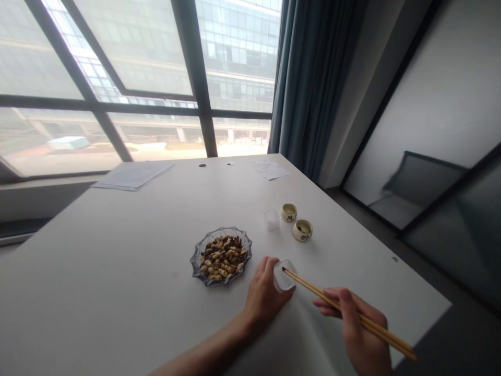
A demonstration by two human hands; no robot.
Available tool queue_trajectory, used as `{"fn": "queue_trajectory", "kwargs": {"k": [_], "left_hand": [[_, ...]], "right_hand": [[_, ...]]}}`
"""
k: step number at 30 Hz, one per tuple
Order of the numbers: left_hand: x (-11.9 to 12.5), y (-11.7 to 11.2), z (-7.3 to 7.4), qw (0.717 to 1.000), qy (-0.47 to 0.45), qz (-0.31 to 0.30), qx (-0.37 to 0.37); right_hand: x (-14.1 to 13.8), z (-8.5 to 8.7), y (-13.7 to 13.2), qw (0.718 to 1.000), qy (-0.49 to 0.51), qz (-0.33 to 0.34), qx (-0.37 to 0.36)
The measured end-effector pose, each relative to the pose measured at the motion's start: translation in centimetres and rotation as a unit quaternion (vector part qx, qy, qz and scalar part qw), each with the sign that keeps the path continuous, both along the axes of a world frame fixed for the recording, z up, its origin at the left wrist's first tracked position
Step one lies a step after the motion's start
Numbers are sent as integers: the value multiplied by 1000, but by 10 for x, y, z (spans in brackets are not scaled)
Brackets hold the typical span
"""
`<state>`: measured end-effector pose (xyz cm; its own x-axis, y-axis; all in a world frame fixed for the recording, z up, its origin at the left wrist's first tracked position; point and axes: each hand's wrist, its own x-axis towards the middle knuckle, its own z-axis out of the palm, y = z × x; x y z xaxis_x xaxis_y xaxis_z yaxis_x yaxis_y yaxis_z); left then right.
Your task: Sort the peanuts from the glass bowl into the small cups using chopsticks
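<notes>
My left hand [266,292] is wrapped round a small clear plastic cup [285,277] at the front of the table. In my right hand [356,318] is a pair of wooden chopsticks [324,298], their tips close together over the cup's mouth. A tiny dark piece shows at the tips; its kind is too small to make out. Left of my left hand stands a scalloped glass dish [194,261] holding peanuts [223,257] mixed with dark reddish bits.
Beyond the cup stand another clear plastic cup [271,219] and two small ceramic cups, one farther [288,212] and one nearer [302,230] with dark bits inside. Paper sheets [135,176] lie at the far left, more paper [271,169] at the back. The white table's right edge runs beside my right hand.
</notes>
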<state>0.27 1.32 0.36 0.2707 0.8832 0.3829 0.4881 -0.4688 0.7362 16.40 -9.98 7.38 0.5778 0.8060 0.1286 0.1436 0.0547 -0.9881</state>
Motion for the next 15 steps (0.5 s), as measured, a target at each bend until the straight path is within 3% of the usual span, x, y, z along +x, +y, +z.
{"fn": "queue_trajectory", "kwargs": {"k": [6,10,15], "left_hand": [[9,22,-6,999,-3,15,-44],[24,46,-5,998,-13,48,-46],[44,76,-3,995,-35,88,-31]], "right_hand": [[41,12,20,997,13,-57,57],[70,15,61,989,7,-92,113],[92,0,111,991,-2,-65,114]]}}
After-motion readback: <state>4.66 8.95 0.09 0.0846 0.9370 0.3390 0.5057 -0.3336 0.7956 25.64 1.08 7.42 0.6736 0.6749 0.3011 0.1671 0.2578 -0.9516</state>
